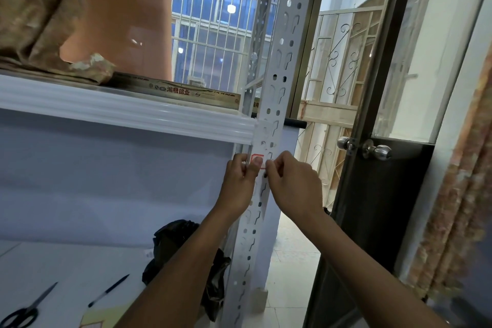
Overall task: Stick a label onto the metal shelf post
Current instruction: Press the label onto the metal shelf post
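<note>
A grey perforated metal shelf post [279, 61] runs up the middle of the view. A small white label with a red border [257, 157] lies against the post just below the white shelf edge. My left hand [239, 184] holds the label's left side, its thumb pressed flat on the label's face. My right hand [292, 184] pinches the label's right edge between thumb and forefinger. Both hands cover most of the label.
A white shelf [119, 112] carries a flat cardboard box [175, 90] and brown cloth [34, 8]. Below lie scissors [24, 311], a black pen [109, 290] and a black plastic bag [181, 247]. A glass door with a round knob [376, 150] stands open on the right.
</note>
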